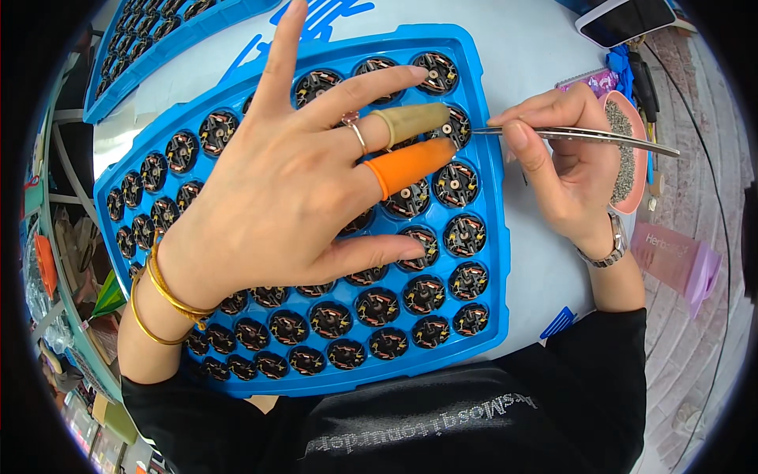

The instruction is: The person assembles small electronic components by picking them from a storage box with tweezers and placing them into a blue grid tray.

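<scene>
"Right hand (pixel 562 154)?"
"Pinching metal tweezers (pixel 588 136) between thumb and fingers, with tips beside a round black electrical part (pixel 459 123)."
"Where?"
"Along the blue tray (pixel 496 265)'s right edge, second from the far right corner."
"Left hand (pixel 272 174)?"
"Spread wide, palm down over the tray, with orange finger cot (pixel 407 168) and beige finger cot (pixel 417 124) at the same part."

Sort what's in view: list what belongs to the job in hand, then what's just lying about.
In use:
- left hand, over the tray of round parts
- finger cots
- tweezers, in the right hand

Probably lying about:
- phone
- pink container

Unclear: second tray, dish.
</scene>
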Tool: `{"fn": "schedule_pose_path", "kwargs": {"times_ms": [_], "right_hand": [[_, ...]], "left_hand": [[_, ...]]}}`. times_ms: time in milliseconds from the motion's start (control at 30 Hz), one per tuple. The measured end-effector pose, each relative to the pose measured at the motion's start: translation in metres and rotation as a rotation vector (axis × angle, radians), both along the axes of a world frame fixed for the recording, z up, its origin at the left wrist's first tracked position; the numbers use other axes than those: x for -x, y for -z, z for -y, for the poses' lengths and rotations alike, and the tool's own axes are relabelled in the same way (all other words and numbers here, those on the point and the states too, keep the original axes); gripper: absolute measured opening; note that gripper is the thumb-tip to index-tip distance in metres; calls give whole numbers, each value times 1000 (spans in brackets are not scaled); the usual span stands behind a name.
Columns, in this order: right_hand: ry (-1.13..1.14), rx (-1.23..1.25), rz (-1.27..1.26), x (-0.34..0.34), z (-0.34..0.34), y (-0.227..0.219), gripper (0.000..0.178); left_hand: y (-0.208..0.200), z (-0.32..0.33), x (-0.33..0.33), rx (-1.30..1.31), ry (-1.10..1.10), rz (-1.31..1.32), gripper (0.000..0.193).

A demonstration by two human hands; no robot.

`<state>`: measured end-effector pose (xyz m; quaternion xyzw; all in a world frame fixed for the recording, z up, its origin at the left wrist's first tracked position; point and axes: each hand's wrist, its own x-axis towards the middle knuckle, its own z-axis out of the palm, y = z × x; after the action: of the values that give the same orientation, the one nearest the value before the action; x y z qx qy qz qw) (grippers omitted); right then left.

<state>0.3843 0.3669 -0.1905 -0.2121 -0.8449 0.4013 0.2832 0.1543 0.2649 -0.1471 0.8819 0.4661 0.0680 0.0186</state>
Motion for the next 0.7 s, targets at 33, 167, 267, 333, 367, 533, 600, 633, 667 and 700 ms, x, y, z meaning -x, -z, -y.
{"fn": "schedule_pose_path", "kwargs": {"times_ms": [33, 167, 267, 333, 367, 533, 600, 633, 667, 700], "right_hand": [[-4, 4, -17, 2, 1, 1, 11], [21, -10, -13, 2, -1, 3, 12], [50, 13, 42, 2, 1, 1, 12], [27, 8, 5, 3, -1, 4, 12], [7, 2, -29, 4, -2, 6, 12], [-2, 337, -114, 6, -7, 13, 15], [-18, 360, -102, 5, -12, 14, 17], [-45, 371, -77, 4, -16, 13, 17], [-72, 381, -51, 4, -18, 13, 18], [-70, 382, -51, 4, -20, 13, 18]], "left_hand": [[-1, 1, 0, 3, -3, 4, 62], [2, 0, 0, 12, -4, 28, 61], [2, 1, -1, 20, -18, 33, 61], [1, 3, -2, 11, -30, 19, 61], [0, 4, -3, 7, -36, 12, 61], [2, 7, -6, -21, -45, -9, 61], [3, 7, -7, -33, -46, -16, 61], [3, 7, -7, -37, -47, -21, 61], [3, 7, -8, -41, -48, -25, 61], [3, 6, -8, -46, -49, -29, 61]]}}
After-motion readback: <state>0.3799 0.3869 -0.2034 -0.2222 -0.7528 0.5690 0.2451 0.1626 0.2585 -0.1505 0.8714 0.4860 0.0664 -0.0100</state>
